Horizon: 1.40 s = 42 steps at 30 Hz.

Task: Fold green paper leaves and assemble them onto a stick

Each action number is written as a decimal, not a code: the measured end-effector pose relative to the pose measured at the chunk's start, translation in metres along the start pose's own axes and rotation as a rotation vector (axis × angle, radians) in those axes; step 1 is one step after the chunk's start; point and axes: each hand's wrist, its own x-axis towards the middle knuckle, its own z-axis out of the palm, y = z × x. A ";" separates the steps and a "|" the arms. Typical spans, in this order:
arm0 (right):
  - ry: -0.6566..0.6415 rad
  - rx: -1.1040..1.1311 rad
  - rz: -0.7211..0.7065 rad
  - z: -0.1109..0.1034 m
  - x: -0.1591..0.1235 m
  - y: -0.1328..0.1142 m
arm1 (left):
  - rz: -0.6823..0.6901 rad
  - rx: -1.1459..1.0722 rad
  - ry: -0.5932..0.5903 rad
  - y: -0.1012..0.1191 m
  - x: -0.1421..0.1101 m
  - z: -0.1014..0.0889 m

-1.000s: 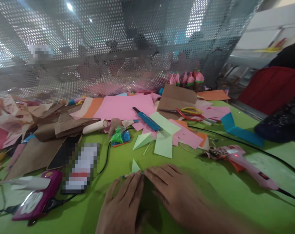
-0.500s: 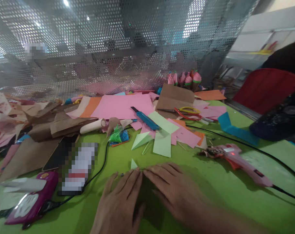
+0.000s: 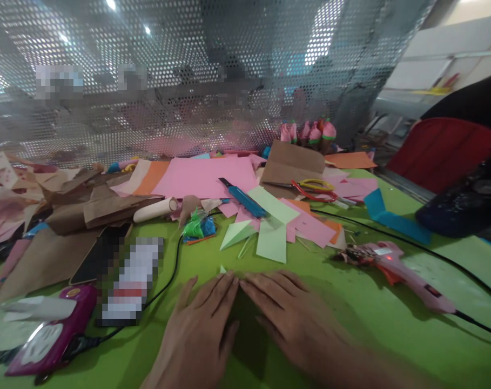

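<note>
My left hand [image 3: 207,319] lies with its fingers stretched out and palm down on the green tabletop. Opposite it, my right hand [image 3: 288,313] is also flat, its fingertips almost meeting those of the left. A small pale green paper tip [image 3: 223,268] pokes out just beyond my left fingertips; whatever else of it there is lies hidden under the fingers. Past my hands are more pale green paper pieces [image 3: 271,243]. A blue box cutter [image 3: 245,200] with its blade out rests partly on pink paper. To the right lies a pink hot glue gun [image 3: 411,275], its red light lit.
Red- and yellow-handled pliers [image 3: 314,189] lie by brown paper [image 3: 291,162]. At left are a phone [image 3: 101,254], another phone-like blurred device [image 3: 132,281] and a purple power strip [image 3: 53,335]. Black cords [image 3: 176,265] cross the table. A perforated metal screen [image 3: 168,81] stands behind.
My left hand has slid slightly forward, and less of the pale green paper tip shows beyond its fingers. My right hand has barely moved. The other things lie as before.
</note>
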 end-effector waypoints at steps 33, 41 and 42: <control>-0.066 -0.054 0.010 0.003 0.017 0.004 | 0.095 0.085 -0.007 -0.015 -0.010 -0.002; -0.093 0.024 0.066 -0.005 0.020 0.008 | -0.009 0.028 0.010 -0.009 0.000 -0.001; -0.080 0.030 0.076 -0.006 0.019 0.008 | -0.024 0.020 0.016 -0.008 0.002 -0.001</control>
